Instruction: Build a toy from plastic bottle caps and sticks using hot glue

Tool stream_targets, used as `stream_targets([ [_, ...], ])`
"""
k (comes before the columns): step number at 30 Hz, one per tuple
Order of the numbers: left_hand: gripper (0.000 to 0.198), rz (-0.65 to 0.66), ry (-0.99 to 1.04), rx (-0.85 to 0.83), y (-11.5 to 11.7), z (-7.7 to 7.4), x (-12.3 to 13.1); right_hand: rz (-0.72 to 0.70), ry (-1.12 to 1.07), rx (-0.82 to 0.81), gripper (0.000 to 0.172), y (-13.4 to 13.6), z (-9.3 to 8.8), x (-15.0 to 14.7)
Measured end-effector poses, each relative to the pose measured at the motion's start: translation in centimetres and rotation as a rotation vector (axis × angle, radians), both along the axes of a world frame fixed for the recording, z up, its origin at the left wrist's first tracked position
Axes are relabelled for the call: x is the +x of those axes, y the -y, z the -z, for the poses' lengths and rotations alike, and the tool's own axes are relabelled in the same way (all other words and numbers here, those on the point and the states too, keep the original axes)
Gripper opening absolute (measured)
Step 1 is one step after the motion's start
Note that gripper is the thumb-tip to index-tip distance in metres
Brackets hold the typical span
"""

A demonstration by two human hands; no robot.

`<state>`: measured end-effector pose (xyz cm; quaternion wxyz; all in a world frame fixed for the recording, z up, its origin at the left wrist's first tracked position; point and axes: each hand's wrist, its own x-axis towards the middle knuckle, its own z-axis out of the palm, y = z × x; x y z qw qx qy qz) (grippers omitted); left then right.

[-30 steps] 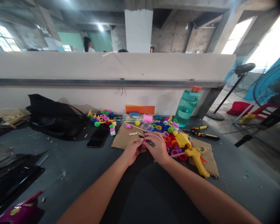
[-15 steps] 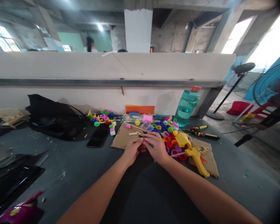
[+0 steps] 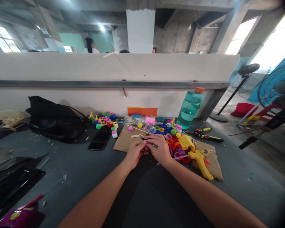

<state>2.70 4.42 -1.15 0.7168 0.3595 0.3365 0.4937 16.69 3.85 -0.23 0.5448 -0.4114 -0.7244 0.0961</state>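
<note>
My left hand (image 3: 136, 153) and my right hand (image 3: 159, 148) meet at the front edge of a cardboard sheet (image 3: 122, 141). Both are closed, fingertips pinched together around something small, mostly hidden by the fingers. A dark, thin tip shows above the right fingers. Small wooden sticks (image 3: 135, 136) and a pink piece (image 3: 130, 128) lie on the cardboard just beyond. Right of my right hand is a pile of colourful bottle caps (image 3: 171, 142), with a yellow glue gun (image 3: 200, 161) on another cardboard piece (image 3: 216, 163).
A black phone (image 3: 99, 141), black bag (image 3: 57, 122) and small colourful assemblies (image 3: 103, 119) are left. A teal bottle (image 3: 190, 109) and pliers (image 3: 205, 135) stand and lie right. A purple tool (image 3: 21, 215) is at lower left. Fans are at far right; a person is in the background.
My hands stay in nearly the same place, with the right fingers slightly shifted; some orange-yellow now shows beneath them. The person in the background has moved slightly left.
</note>
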Motion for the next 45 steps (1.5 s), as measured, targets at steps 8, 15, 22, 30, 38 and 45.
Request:
stream_targets([
  [8,0.026,-0.018,0.027,-0.009,-0.14,0.08,-0.03,-0.079,-0.024,-0.048,0.018,-0.12,0.4,-0.21],
  [15,0.026,-0.01,0.011,0.003,0.0,-0.05,-0.01,0.006,-0.066,-0.057,0.009,-0.03,0.1,-0.1],
  [22,0.024,-0.005,0.022,-0.01,-0.1,0.03,-0.05,-0.049,-0.076,-0.06,0.011,0.18,-0.04,-0.26],
  [30,0.025,0.007,0.009,0.023,0.03,-0.18,0.0,-0.038,-0.104,-0.064,0.012,-0.16,0.23,-0.07],
  [38,0.027,-0.016,0.006,-0.002,-0.07,0.02,-0.02,-0.03,-0.042,-0.049,0.015,0.11,-0.08,-0.22],
  [45,0.026,-0.027,-0.01,-0.007,0.06,-0.59,0.28,0.028,-0.033,-0.038,0.014,-0.07,-0.09,0.03],
])
